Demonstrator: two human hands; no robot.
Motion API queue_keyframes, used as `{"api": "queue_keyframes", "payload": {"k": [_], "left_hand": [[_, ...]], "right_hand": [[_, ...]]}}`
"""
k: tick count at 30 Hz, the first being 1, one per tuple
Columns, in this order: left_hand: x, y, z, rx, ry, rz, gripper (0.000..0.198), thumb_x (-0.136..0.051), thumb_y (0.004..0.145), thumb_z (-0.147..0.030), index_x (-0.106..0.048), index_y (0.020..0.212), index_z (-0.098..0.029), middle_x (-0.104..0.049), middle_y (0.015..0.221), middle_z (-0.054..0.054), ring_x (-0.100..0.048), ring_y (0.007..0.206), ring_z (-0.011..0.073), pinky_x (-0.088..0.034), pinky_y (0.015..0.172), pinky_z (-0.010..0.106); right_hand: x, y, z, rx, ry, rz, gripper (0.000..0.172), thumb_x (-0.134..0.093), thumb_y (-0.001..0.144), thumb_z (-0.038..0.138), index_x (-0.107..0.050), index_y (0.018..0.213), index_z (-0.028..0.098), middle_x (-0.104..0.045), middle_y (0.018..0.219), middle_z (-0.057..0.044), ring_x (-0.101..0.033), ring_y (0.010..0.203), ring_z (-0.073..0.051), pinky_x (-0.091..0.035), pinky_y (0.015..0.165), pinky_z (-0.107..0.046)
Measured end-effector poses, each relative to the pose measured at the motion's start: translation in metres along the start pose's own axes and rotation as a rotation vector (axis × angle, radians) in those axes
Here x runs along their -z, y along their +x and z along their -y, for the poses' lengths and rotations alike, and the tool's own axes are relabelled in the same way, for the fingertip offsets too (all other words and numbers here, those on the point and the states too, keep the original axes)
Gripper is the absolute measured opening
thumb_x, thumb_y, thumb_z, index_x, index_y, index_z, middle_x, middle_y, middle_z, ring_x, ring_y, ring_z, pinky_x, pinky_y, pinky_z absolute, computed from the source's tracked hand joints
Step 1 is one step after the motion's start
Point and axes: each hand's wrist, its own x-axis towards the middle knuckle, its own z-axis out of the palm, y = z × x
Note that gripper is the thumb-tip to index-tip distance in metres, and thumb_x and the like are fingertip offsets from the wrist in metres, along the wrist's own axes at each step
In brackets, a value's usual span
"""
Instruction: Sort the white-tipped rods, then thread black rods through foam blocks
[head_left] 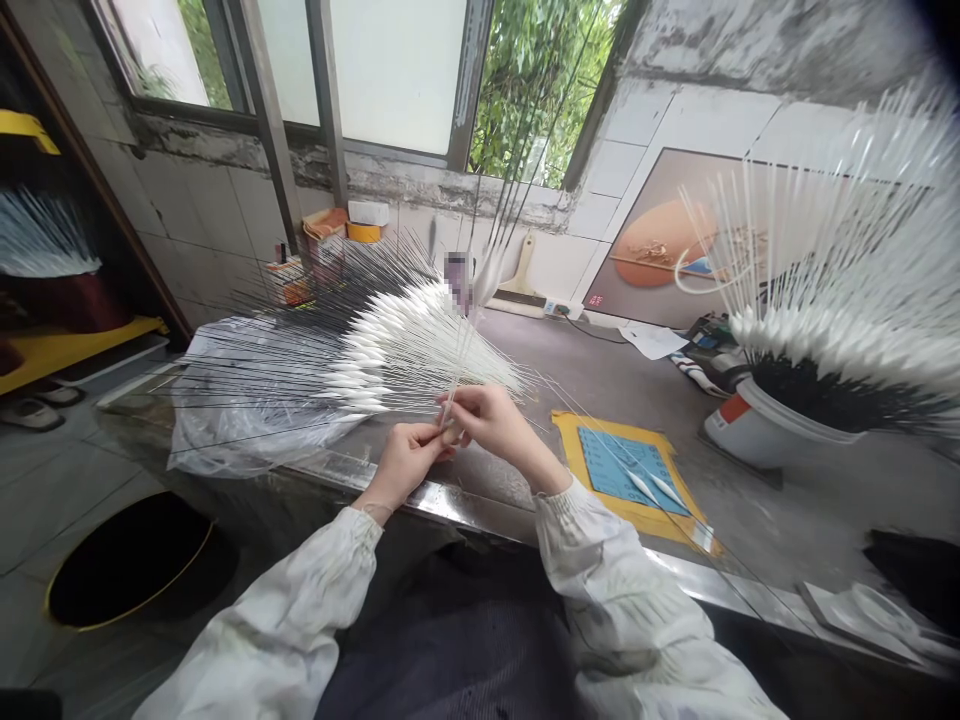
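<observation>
My left hand (405,458) and my right hand (487,415) meet above the counter's front edge, both closed in a pinch on a thin stick with a white tip (450,405). Just behind them a fanned bundle of thin sticks with white bud tips (397,350) lies on the counter, spreading leftward over a clear plastic bag (240,400). Two loose white-tipped sticks (652,485) rest on a blue mat with a yellow border (600,455) to the right of my right hand.
A white bucket (772,425) at the right holds many white-tipped sticks standing upright. Small boxes and a tape roll (364,232) sit by the window. A power strip (562,308), papers (652,340) and a leaning picture board (675,240) are at the back. A dark round bin (127,560) stands on the floor at left.
</observation>
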Motion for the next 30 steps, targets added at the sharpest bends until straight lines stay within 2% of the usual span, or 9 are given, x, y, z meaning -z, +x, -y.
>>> {"api": "queue_keyframes", "payload": {"k": [3, 5, 9, 13, 15, 19, 22, 27, 30], "left_hand": [[0.000, 0.001, 0.000, 0.004, 0.005, -0.015, 0.031, -0.076, 0.070, -0.043, -0.077, 0.084, -0.015, -0.075, 0.080, 0.006, -0.069, 0.074, 0.0193, -0.057, 0.074, 0.031], [0.000, 0.001, 0.000, 0.001, 0.008, -0.018, 0.031, -0.075, 0.071, -0.043, -0.077, 0.083, -0.015, -0.075, 0.079, 0.006, -0.069, 0.073, 0.0191, -0.057, 0.074, 0.031], [-0.001, 0.000, 0.000, -0.004, 0.019, -0.021, 0.031, -0.075, 0.071, -0.042, -0.077, 0.085, -0.015, -0.075, 0.080, 0.006, -0.070, 0.075, 0.0193, -0.057, 0.075, 0.031], [-0.002, -0.002, -0.002, 0.015, 0.029, -0.044, 0.034, -0.076, 0.070, -0.042, -0.076, 0.089, -0.014, -0.075, 0.083, 0.008, -0.071, 0.078, 0.0207, -0.058, 0.074, 0.031], [-0.003, -0.002, -0.003, 0.022, 0.029, -0.055, 0.034, -0.076, 0.070, -0.042, -0.076, 0.088, -0.013, -0.075, 0.083, 0.009, -0.071, 0.079, 0.0212, -0.058, 0.074, 0.031], [-0.003, -0.001, -0.002, 0.031, 0.019, -0.058, 0.034, -0.076, 0.070, -0.041, -0.076, 0.088, -0.012, -0.075, 0.082, 0.010, -0.071, 0.075, 0.0209, -0.059, 0.075, 0.033], [-0.003, 0.000, -0.001, 0.031, 0.002, -0.057, 0.034, -0.077, 0.069, -0.041, -0.076, 0.086, -0.012, -0.075, 0.081, 0.009, -0.071, 0.073, 0.0203, -0.059, 0.075, 0.033], [-0.003, 0.001, 0.001, 0.029, -0.022, -0.053, 0.034, -0.078, 0.067, -0.041, -0.076, 0.086, -0.013, -0.075, 0.081, 0.007, -0.070, 0.073, 0.0192, -0.058, 0.075, 0.032], [-0.003, 0.001, 0.000, 0.035, -0.030, -0.052, 0.034, -0.079, 0.067, -0.041, -0.076, 0.086, -0.013, -0.075, 0.080, 0.007, -0.070, 0.073, 0.0195, -0.059, 0.075, 0.033]], "right_hand": [[0.002, 0.000, 0.005, -0.034, -0.028, -0.031, 0.029, -0.043, 0.094, 0.038, -0.062, 0.103, 0.016, -0.070, 0.080, -0.005, -0.057, 0.048, -0.009, -0.046, 0.046, -0.022], [0.002, -0.002, 0.003, -0.040, -0.079, -0.039, 0.033, -0.039, 0.097, 0.040, -0.062, 0.096, 0.017, -0.070, 0.083, -0.005, -0.057, 0.051, -0.009, -0.046, 0.051, -0.022], [-0.002, -0.004, -0.015, -0.075, -0.189, 0.008, 0.040, -0.031, 0.099, 0.036, -0.062, 0.082, 0.017, -0.065, 0.068, -0.003, -0.056, 0.052, -0.011, -0.044, 0.054, -0.022], [-0.002, 0.005, -0.039, -0.063, -0.344, 0.011, 0.028, -0.062, 0.083, 0.027, -0.057, 0.058, 0.017, -0.061, 0.067, -0.004, -0.054, 0.059, -0.014, -0.039, 0.058, -0.025], [0.000, 0.010, -0.042, -0.023, -0.382, 0.002, 0.025, -0.067, 0.077, 0.021, -0.057, 0.054, 0.017, -0.061, 0.070, -0.004, -0.054, 0.063, -0.014, -0.037, 0.060, -0.026], [0.008, 0.015, -0.032, 0.059, -0.369, -0.131, 0.017, -0.058, 0.087, 0.027, -0.061, 0.073, 0.019, -0.061, 0.075, -0.003, -0.055, 0.070, -0.016, -0.039, 0.066, -0.027], [0.007, 0.008, -0.023, 0.072, -0.311, -0.285, 0.021, -0.043, 0.096, 0.032, -0.058, 0.092, 0.018, -0.061, 0.077, -0.004, -0.057, 0.068, -0.015, -0.042, 0.067, -0.028], [-0.006, -0.006, -0.022, 0.106, -0.169, -0.279, 0.016, -0.050, 0.093, 0.031, -0.057, 0.084, 0.020, -0.060, 0.063, 0.002, -0.058, 0.054, -0.012, -0.047, 0.056, -0.025], [-0.007, -0.008, -0.018, 0.105, -0.069, -0.370, 0.017, -0.048, 0.095, 0.035, -0.055, 0.090, 0.021, -0.062, 0.070, 0.001, -0.062, 0.054, -0.012, -0.051, 0.054, -0.024]]}}
